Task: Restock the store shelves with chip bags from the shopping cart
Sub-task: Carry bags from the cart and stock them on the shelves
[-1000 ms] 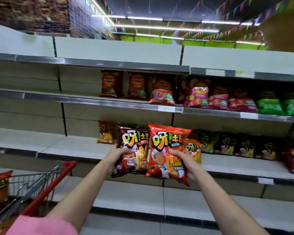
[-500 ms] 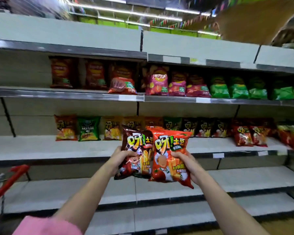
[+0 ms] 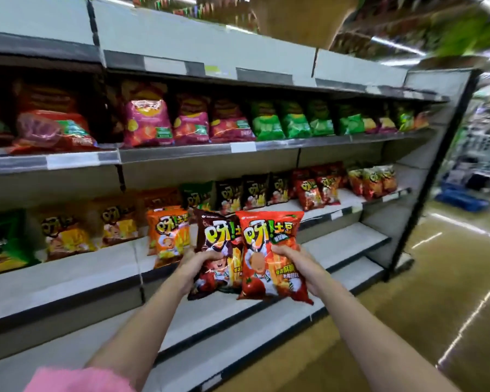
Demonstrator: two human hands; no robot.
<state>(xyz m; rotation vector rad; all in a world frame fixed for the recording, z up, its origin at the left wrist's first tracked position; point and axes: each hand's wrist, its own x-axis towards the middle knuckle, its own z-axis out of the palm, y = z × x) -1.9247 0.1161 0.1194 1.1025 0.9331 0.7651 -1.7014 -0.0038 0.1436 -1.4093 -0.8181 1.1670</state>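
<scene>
Left hand (image 3: 200, 261) gripped a brown chip bag (image 3: 217, 251), right hand (image 3: 294, 258) a red chip bag (image 3: 269, 250), both held before the middle shelf (image 3: 96, 267). Best match each to its own colour row, standing upright.

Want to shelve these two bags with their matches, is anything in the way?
Nothing visible blocks them. The red bag and the brown bag are held before the shelf, whose front strip lies bare.

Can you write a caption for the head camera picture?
Two hands hold chip bags before shelves.
</scene>
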